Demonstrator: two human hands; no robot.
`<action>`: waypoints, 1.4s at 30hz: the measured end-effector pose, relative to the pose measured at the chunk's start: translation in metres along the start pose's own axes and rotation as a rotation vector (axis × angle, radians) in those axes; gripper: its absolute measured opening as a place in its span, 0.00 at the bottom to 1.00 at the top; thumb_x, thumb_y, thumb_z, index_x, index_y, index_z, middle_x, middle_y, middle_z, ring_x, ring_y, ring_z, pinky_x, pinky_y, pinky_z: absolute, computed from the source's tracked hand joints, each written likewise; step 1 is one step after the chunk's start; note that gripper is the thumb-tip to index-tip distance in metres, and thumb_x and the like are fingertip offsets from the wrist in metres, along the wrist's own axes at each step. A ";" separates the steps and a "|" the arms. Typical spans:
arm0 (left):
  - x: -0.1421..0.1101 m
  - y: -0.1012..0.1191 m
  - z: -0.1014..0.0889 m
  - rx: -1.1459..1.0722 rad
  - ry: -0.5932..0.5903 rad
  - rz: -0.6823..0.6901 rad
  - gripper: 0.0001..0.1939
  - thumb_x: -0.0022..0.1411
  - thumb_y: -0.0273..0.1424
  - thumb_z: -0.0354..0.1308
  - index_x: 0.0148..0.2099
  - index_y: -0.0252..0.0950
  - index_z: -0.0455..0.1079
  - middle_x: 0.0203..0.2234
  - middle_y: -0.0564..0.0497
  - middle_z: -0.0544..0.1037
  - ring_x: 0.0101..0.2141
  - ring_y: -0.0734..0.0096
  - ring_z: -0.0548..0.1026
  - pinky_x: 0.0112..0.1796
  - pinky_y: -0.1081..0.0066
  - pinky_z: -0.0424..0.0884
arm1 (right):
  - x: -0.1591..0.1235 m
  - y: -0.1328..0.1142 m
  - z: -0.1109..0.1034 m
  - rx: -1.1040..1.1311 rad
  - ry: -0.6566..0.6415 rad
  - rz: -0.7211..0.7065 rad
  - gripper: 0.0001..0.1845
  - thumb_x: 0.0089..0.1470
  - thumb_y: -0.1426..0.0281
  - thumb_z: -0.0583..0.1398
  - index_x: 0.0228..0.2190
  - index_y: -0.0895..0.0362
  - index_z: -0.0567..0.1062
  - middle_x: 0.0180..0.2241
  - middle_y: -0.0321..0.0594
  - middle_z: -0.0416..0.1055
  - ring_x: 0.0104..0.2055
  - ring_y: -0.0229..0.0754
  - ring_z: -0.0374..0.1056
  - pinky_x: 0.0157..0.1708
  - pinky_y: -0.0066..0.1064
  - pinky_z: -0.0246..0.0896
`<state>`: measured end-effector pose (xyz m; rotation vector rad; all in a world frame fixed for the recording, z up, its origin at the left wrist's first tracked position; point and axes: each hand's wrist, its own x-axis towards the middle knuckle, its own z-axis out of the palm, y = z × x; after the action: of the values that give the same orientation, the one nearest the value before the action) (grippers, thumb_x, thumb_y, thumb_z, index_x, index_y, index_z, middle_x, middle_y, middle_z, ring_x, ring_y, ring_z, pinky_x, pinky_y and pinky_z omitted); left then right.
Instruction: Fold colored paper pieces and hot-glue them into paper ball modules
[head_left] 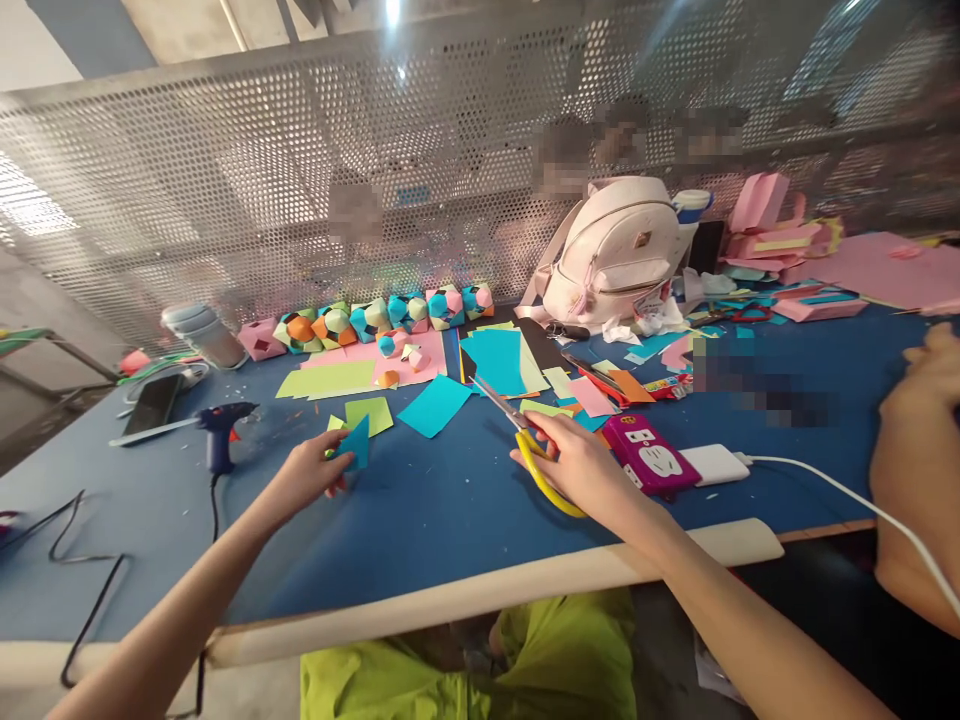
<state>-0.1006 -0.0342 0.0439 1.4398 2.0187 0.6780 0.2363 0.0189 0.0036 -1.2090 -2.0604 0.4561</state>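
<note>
My left hand [315, 470] pinches a small folded piece of blue paper [360, 445], held just above the table. Yellow-handled scissors [551, 485] are in my right hand [577, 460], their blades together and pointing away to the upper left. Behind my left hand lie green paper squares [371, 413]. A blue paper sheet [435, 405] rests between my hands, farther back. Beyond the scissors' tips is a stack of blue and pale paper [501, 362].
A glue gun [219, 430] stands at left, near a phone [152, 405] and a bottle [206, 335]. Folded paper balls [371, 320] line the mesh partition. A backpack [619, 255] sits behind. At right are a purple power strip [649, 455], a white charger [716, 465] and another person's arm [919, 460].
</note>
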 end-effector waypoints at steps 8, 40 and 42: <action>0.004 0.027 -0.015 0.931 0.218 0.180 0.23 0.63 0.43 0.44 0.53 0.36 0.67 0.45 0.37 0.75 0.43 0.47 0.75 0.35 0.62 0.69 | 0.001 0.018 0.007 -0.081 0.012 -0.012 0.23 0.54 0.59 0.59 0.48 0.58 0.71 0.36 0.45 0.71 0.30 0.43 0.69 0.33 0.35 0.68; 0.084 0.087 0.046 0.342 0.085 0.765 0.07 0.58 0.29 0.48 0.34 0.35 0.67 0.28 0.49 0.73 0.29 0.69 0.69 0.32 0.69 0.65 | 0.000 0.011 -0.001 -0.532 0.114 0.001 0.19 0.60 0.64 0.52 0.42 0.63 0.75 0.36 0.55 0.70 0.42 0.56 0.65 0.41 0.44 0.62; 0.061 0.093 0.038 0.267 0.091 0.753 0.06 0.59 0.31 0.49 0.34 0.35 0.66 0.25 0.52 0.71 0.26 0.73 0.67 0.29 0.72 0.64 | 0.005 0.004 -0.004 -0.329 0.136 -0.049 0.18 0.61 0.63 0.52 0.44 0.60 0.74 0.38 0.51 0.71 0.44 0.53 0.66 0.43 0.42 0.63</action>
<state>-0.0281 0.0547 0.0707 2.4046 1.6368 0.7913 0.2405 0.0249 0.0060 -1.3325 -2.0948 0.0080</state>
